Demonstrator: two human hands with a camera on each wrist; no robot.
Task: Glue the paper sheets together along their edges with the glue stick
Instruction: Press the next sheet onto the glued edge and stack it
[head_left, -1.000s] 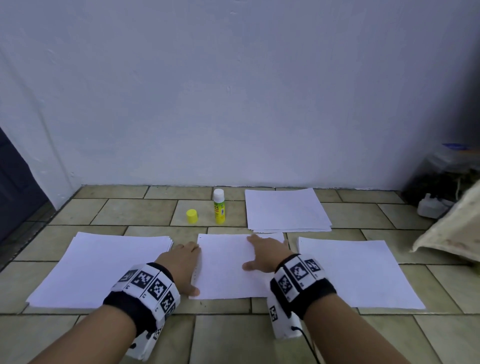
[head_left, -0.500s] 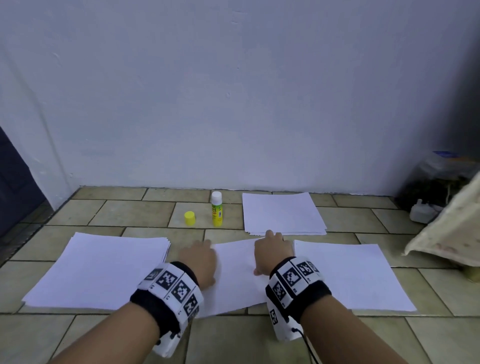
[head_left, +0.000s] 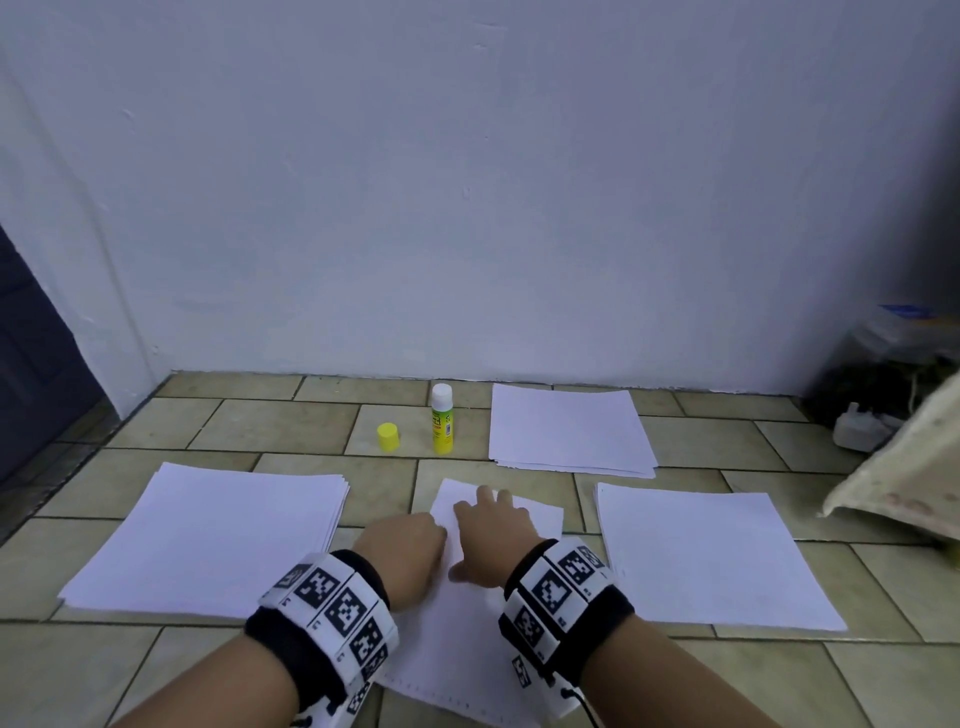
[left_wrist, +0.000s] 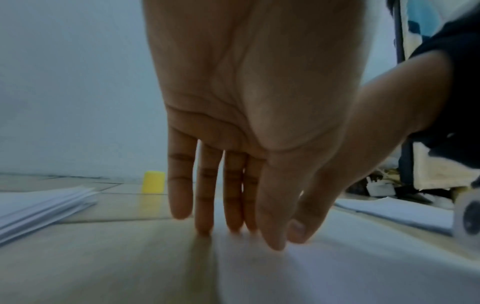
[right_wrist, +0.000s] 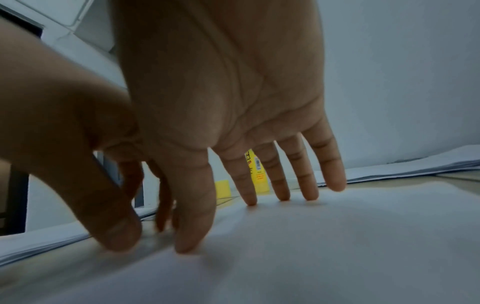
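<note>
Tiled floor (head_left: 280, 431) carries three paper stacks around the centre sheet (head_left: 467, 639): left stack (head_left: 208, 535), right stack (head_left: 711, 556), far stack (head_left: 569, 428) behind it toward the wall. Both hands lie on the centre sheet with straight fingers pressing flat, gripping nothing: left hand (head_left: 402, 558) on its left edge, right hand (head_left: 493, 535) beside it. Behind the sheet stands the uncapped glue stick (head_left: 441, 418), label unreadable, its yellow cap (head_left: 388, 436) just left of it.

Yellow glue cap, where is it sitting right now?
In the head view the small yellow plastic glue cap stands on the tiled floor, just left of the upright yellow glue stick, apart from it, beyond both hands.
</note>
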